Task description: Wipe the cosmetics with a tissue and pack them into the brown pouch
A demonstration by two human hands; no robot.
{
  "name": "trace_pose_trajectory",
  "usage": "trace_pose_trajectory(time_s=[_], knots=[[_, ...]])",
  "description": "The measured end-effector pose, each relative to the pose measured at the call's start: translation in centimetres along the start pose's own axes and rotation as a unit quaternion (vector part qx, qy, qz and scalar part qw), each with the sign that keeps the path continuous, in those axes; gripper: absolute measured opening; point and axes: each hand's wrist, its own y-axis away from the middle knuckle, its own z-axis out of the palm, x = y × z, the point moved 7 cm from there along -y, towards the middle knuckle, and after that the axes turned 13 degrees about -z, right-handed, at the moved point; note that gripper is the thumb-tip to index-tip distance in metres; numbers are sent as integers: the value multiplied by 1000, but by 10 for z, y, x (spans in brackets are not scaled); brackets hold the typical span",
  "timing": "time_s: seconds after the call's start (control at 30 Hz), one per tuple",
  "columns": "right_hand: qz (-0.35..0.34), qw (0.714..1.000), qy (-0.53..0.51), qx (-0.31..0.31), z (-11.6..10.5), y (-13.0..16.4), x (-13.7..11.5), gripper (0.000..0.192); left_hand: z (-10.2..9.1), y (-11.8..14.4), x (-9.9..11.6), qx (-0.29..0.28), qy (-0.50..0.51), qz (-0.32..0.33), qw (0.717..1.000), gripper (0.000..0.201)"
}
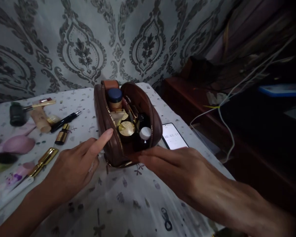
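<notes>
The fingers (102, 140) of the left hand (74, 168) are loosely curled, the forefinger out and touching the near left side of the brown pouch (128, 121); the right hand (177, 164) lies flat and open against its near end, gripping nothing. The pouch stands unzipped on the counter (128, 197), just beyond both hands, its long axis running away toward the wall, jars and bottles packed inside.

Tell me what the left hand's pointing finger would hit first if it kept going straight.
Most likely the brown pouch: the left hand points its index finger up and right, with the fingertip already at the pouch's near side wall by the zipper. Whether it touches is unclear.
</notes>
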Motion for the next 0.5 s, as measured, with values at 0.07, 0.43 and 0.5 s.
trace_pose_trajectory(time_s=[0.07, 0.43, 0.5], knots=[[-9, 1000, 0, 24, 6, 9, -2, 37, 1, 0, 0, -3, 6, 6, 1000, 70], [-14, 986, 20, 167, 7, 24, 2, 40, -13, 10, 14, -2, 44, -15, 999, 70], [-16, 985, 12, 174, 15, 30, 8, 46, -24, 26, 27, -51, 85, -16, 995, 66]])
